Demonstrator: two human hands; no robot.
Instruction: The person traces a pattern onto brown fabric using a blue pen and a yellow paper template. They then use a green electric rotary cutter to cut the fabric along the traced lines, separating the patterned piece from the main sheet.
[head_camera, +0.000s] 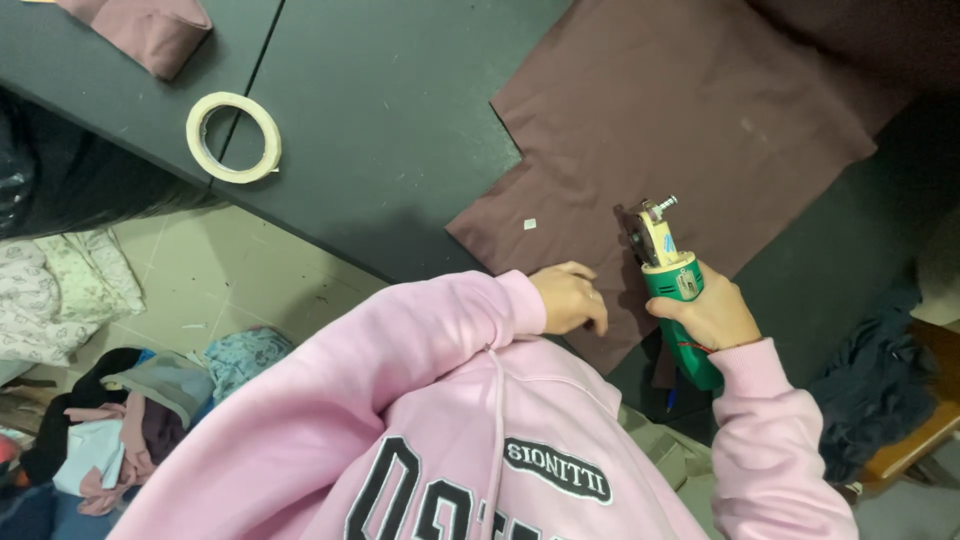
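Note:
A dark brown piece of fabric (680, 120) lies flat on the dark table (400, 130). My right hand (708, 312) grips a green electric rotary cutter (668, 270), whose head rests on the fabric near its lower edge. Just left of the cutter, my left hand (570, 297) presses on the cloth's edge with its fingers curled. Both my arms are in pink sleeves. A small white tag (530, 224) sits on the fabric.
A roll of masking tape (233, 137) lies near the table's edge. A pink folded cloth (145, 30) sits at the top left. Heaps of clothing (110, 420) cover the floor on the left. Dark garments (870, 390) lie on a wooden seat at the right.

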